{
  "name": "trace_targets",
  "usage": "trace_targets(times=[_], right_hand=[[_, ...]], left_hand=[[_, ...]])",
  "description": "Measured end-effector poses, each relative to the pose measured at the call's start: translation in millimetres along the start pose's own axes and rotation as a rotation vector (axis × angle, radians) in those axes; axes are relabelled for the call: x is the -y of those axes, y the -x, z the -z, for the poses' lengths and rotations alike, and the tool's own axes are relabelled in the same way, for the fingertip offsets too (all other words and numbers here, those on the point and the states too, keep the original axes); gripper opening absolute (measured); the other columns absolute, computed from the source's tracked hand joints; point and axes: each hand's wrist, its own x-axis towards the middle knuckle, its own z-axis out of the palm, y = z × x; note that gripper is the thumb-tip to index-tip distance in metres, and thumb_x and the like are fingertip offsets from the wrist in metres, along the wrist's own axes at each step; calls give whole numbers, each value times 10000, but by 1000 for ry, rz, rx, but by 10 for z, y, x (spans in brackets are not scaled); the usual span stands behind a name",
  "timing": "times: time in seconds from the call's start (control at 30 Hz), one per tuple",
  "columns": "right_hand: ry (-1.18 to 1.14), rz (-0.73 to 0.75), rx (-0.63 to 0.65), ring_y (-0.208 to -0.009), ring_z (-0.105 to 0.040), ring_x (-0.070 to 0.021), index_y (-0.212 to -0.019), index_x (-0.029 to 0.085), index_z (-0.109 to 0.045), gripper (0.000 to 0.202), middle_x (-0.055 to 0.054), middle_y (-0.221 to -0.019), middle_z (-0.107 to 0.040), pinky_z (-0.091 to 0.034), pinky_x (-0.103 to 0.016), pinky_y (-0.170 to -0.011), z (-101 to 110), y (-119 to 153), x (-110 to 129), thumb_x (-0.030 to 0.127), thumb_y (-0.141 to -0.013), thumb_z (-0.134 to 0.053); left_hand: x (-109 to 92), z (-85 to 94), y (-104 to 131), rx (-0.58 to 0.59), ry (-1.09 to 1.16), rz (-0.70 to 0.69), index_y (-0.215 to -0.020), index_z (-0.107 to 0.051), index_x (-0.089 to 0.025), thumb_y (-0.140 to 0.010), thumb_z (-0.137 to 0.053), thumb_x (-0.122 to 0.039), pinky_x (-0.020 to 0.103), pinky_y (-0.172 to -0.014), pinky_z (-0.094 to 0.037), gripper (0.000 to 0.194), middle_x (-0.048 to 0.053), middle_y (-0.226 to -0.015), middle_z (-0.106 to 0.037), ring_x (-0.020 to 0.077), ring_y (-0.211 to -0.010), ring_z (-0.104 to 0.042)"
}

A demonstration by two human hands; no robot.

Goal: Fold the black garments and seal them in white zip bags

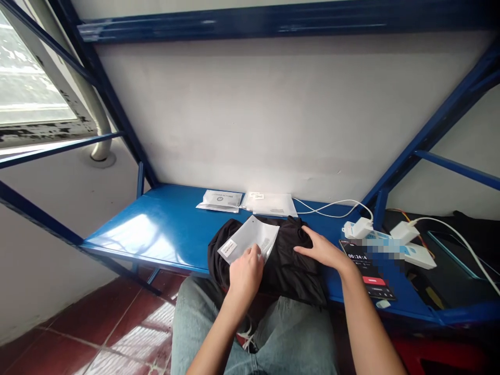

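Note:
My left hand (247, 268) is closed on the near edge of a translucent plastic bag (250, 232) with a small white label at its left corner. The bag lies over black folded fabric (292, 265), which rests at the shelf's front edge and hangs a little over it. My right hand (322, 247) lies on the right side of the fabric, thumb and fingers spread apart. Behind the fabric, against the wall, are a packed white pouch (220, 200) with printing and more flat translucent bags (269, 203).
The blue metal shelf (156, 224) has blue frame bars (234, 23) above and at both sides. To the right lie a phone (367, 271) and a white power strip (417, 255) with chargers (361, 227) and white cables. A window (31, 78) is at the left.

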Motion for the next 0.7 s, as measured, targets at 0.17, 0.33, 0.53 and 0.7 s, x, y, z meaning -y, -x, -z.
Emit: trace_targets(times=[0.17, 0.33, 0.53, 0.7], right_hand=[[-346, -22, 0, -1454, -485, -335, -1528, 287, -452, 866, -111, -1567, -530, -346, -509, -1230, -82, 90, -80, 519, -773, -806], [-680, 39, -102, -1558, -321, -256, -1565, 466, -373, 844, 58, -1702, -320, -270, -469, -1274, -20, 248, 144, 438, -827, -780], [-1187, -21, -70, -1323, -618, -285, -1498, 464, -474, 700, 26, -1484, -619, -481, -483, -1131, -233, 394, 508, 371, -853, -732], [-784, 22, 47, -1370, -561, -285, -1183, 344, -736, 375, 24, -1373, -691, -321, -476, -1240, -495, 354, 467, 278, -816, -698]], left_hand=[[131, 3, -115, 73, 102, -58, -1049, -640, -255, -1008, -561, -388, 259, -584, -286, 160, 10, -898, -762, 199, -810, -718], [244, 97, -68, 99, 307, -136, -1031, -656, -255, -939, -596, -253, 249, -631, -329, 110, -19, -824, -724, 169, -779, -676], [332, 30, -3, 84, 511, -190, -825, -635, -202, -936, -555, -221, 249, -673, -382, 137, 11, -789, -700, 161, -746, -650], [355, -75, 43, -59, 672, -97, -840, -597, -200, -987, -504, -283, 246, -657, -413, 193, 0, -753, -660, 145, -683, -614]])
